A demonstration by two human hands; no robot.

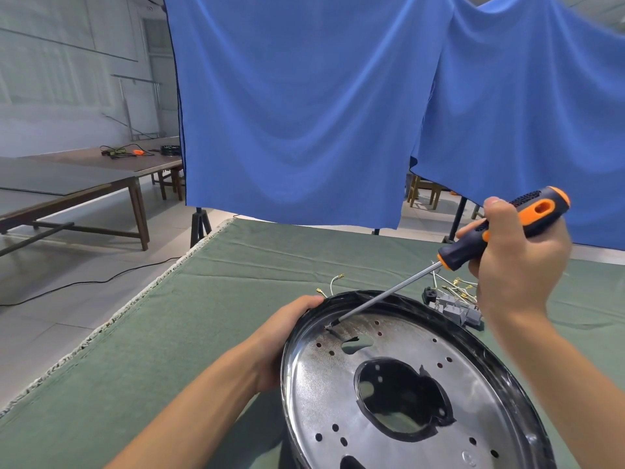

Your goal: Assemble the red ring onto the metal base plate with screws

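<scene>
Seen from the camera on my head, looking forward and down: my left hand (pixel 287 336) grips the far left rim of a round, shiny metal base plate (pixel 399 384), fingers curled over its dark edge, thumb side toward me. The plate sits tilted on a table covered with a green cloth (pixel 209 299), its near edge running out of the bottom of the frame. It has a large irregular opening in the middle, a smaller cut-out above it, and small round holes scattered across its face. I cannot see a red ring anywhere; the rim around the plate looks dark.

My right hand (pixel 517 262) is wrapped around the handle of a screwdriver (pixel 500 228), which is dark blue with orange accents. Its long metal shaft slants down and to the left, and its tip touches the plate near the upper left edge, where a small screw (pixel 328 327) appears to sit, though it is too small to tell for certain.

Just beyond the plate's far right rim, partly hidden by my right wrist, lie grey switch parts (pixel 455 308) and thin wires with brass terminals (pixel 338 279).

Behind the table hangs a blue curtain (pixel 304 113) on dark stands. To the left, well apart, stands a long wooden table (pixel 84 177) with a few tools and cables at its far end. A black cable (pixel 84 282) trails across the pale floor.
</scene>
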